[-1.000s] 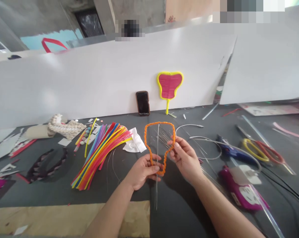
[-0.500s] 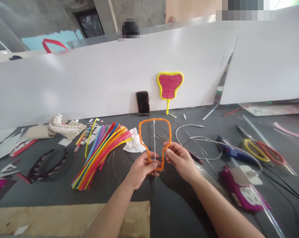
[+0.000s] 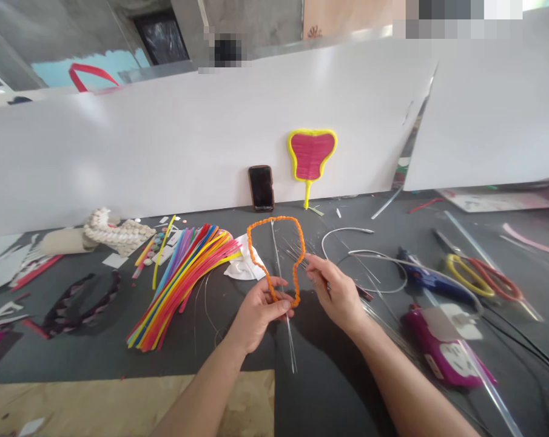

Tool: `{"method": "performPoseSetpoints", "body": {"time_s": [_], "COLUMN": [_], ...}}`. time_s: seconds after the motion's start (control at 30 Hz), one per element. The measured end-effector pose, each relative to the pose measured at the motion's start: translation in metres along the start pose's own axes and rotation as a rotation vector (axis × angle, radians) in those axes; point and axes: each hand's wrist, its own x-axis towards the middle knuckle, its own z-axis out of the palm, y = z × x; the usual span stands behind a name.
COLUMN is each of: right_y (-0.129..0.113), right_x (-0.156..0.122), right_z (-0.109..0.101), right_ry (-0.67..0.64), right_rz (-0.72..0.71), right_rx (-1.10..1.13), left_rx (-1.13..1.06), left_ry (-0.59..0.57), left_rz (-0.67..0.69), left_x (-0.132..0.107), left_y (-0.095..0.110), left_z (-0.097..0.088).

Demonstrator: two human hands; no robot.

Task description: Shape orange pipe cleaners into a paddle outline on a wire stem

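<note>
My left hand (image 3: 262,309) is closed on the lower end of an orange twisted pipe-cleaner frame (image 3: 301,246), a wide loop that narrows toward the bottom. A thin wire stem (image 3: 276,252) runs from the loop's top edge down through my fingers, and its split ends hang below the hand. My right hand (image 3: 335,291) is just right of the loop, slightly apart from it, with fingers half bent and nothing visible in them. Behind that hand, thin loose wires (image 3: 295,250) lie on the dark table.
Colourful pipe cleaners (image 3: 183,288) and a white cloth (image 3: 244,261) lie left. At right are scissors (image 3: 488,276), a blue glue gun (image 3: 431,279) and a purple power strip (image 3: 447,349). A phone (image 3: 261,188) and a yellow-edged pink fan (image 3: 311,156) lean against the white board (image 3: 174,139).
My right hand has come off the orange frame's right side and moved slightly right. The frame has shifted a little left in my left hand, and the wire stem has tilted.
</note>
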Motion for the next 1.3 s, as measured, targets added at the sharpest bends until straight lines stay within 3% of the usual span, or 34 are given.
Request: {"method": "performPoseSetpoints", "body": {"time_s": [0.1,0.3,0.6,0.97,1.1,1.3], "right_y": [0.0022,0.0048,0.0059,0.0028,0.0034,-0.0003], "right_x": [0.0013,0.0025,0.0032,0.0014,0.0008,0.0051], "right_z": [-0.0033,-0.0057,-0.0069,-0.0041,-0.0027,-0.0042], "right_ry": [-0.087,-0.129,-0.153,-0.105,-0.066,0.157], "right_rz": [-0.061,-0.123,-0.125,-0.103,-0.085,0.362], "right_rx": [-0.066,-0.163,-0.365,-0.413,-0.258,0.355], "left_rx": [0.025,0.03,0.041,0.066,0.075,0.094], "left_ry": [-0.071,-0.129,-0.107,-0.091,-0.07,-0.013], "left_rz": [0.002,-0.013,-0.029,-0.036,-0.017,-0.015], "left_x": [-0.0008,-0.001,-0.0027,-0.0019,-0.0001,0.0045], "left_y": [-0.0016,-0.0046,-0.0051,-0.0048,-0.006,-0.007], "left_z": [0.0003,0.0013,0.005,0.0069,0.0024,0.0007]}}
